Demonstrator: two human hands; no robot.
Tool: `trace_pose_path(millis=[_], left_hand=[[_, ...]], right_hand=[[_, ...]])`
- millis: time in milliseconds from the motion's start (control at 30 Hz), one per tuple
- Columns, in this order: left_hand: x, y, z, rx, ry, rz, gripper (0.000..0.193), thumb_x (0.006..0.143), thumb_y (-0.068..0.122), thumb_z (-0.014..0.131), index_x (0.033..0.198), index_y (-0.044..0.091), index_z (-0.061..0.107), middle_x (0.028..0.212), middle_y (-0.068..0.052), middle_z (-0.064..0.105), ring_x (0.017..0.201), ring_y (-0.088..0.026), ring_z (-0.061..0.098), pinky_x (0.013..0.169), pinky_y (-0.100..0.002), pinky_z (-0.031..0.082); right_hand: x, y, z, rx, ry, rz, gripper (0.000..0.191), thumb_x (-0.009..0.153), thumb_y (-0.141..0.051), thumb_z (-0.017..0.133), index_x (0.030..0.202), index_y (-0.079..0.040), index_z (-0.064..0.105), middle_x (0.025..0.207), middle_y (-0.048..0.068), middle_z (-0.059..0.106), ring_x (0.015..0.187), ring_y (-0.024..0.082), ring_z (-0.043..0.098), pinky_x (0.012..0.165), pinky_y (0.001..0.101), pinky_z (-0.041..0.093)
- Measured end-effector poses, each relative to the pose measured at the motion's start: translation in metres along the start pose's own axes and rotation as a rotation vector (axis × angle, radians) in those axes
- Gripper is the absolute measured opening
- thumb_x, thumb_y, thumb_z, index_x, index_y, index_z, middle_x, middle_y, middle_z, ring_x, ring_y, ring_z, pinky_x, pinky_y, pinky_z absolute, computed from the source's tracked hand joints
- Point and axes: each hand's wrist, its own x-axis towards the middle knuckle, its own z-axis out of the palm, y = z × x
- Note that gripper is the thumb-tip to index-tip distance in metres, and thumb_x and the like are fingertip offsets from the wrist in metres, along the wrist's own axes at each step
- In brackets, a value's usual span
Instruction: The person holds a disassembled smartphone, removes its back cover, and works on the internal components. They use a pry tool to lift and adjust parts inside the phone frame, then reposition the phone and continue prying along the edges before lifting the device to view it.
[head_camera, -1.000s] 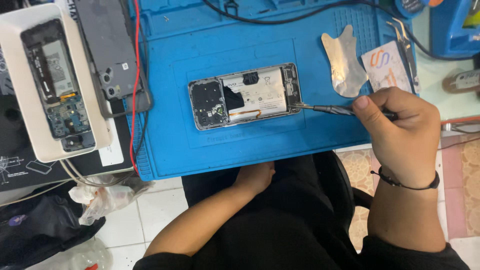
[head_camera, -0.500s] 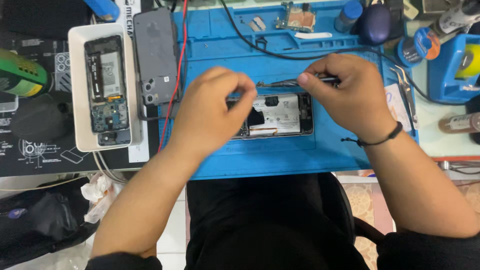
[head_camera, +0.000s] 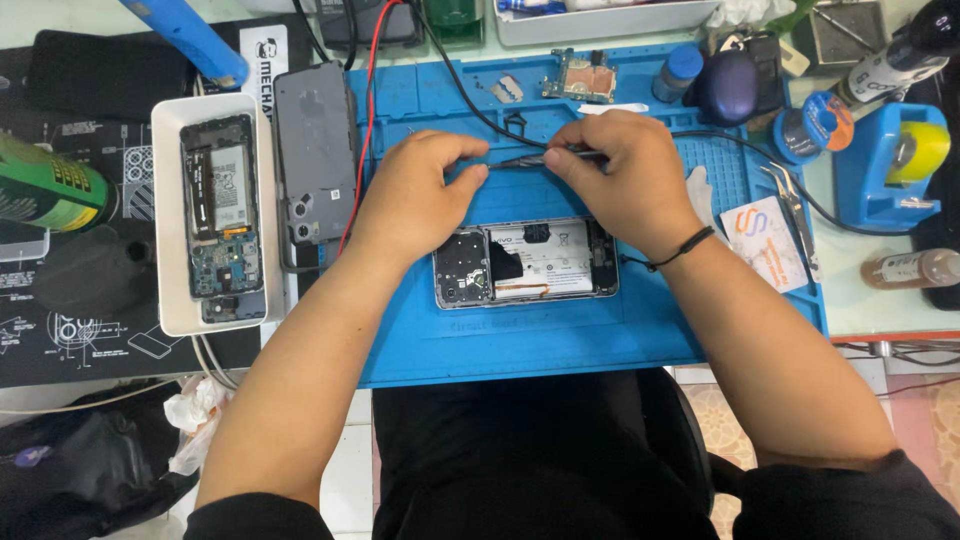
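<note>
An opened phone (head_camera: 527, 263), back cover off, lies flat on the blue work mat (head_camera: 560, 335). Both my hands hover just beyond it. My right hand (head_camera: 625, 175) grips thin metal tweezers (head_camera: 530, 158) that point left. My left hand (head_camera: 420, 195) has its fingers pinched at the tweezers' tip; anything between them is too small to see. A black band sits on my right wrist.
A white tray (head_camera: 167, 255) with a second opened phone (head_camera: 220, 215) stands at the left, a grey back cover (head_camera: 315, 165) beside it. Red and black cables cross the mat's far side. A circuit board (head_camera: 585, 77), small jars, a tape dispenser (head_camera: 893, 165), more tweezers (head_camera: 795, 215) and a card (head_camera: 765, 240) lie right.
My left hand rose from my lap to the mat. Both hands then lifted off the phone and now meet beyond it at the tweezers' tip. The camera tilted up.
</note>
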Motion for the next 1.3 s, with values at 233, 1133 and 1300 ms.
trace_pose_path(millis=[233,1133,1300], left_hand=[[-0.016,0.033,-0.007,-0.005,0.06,0.075,0.018,0.085,0.018,0.085,0.089,0.006,0.073,0.094,-0.007,0.073,0.082,-0.022,0.067,0.068,-0.034,0.052],[-0.115,0.013,0.003,-0.086,0.103,0.112,0.132,0.071,0.029,0.097,0.163,-0.004,0.008,0.156,-0.021,0.05,0.141,-0.036,0.047,0.119,-0.048,0.037],[-0.112,0.016,0.01,-0.24,0.126,-0.04,0.119,0.076,0.021,0.096,0.161,-0.002,0.015,0.131,-0.013,0.066,0.117,-0.027,0.066,0.102,-0.041,0.052]], right_hand=[[-0.002,0.006,0.01,-0.24,0.035,-0.203,0.015,0.09,-0.026,0.084,0.093,-0.013,0.077,0.086,0.003,0.075,0.083,0.025,0.065,0.094,0.0443,0.038],[-0.067,-0.026,-0.012,-0.016,-0.245,-0.113,0.091,0.05,-0.026,0.094,0.13,0.001,0.06,0.119,0.016,0.056,0.106,0.033,0.056,0.092,0.0412,0.049],[-0.069,-0.024,-0.007,0.004,-0.105,-0.096,0.09,0.053,-0.025,0.094,0.131,0.001,0.059,0.118,0.016,0.054,0.102,0.029,0.056,0.082,0.0357,0.051]])
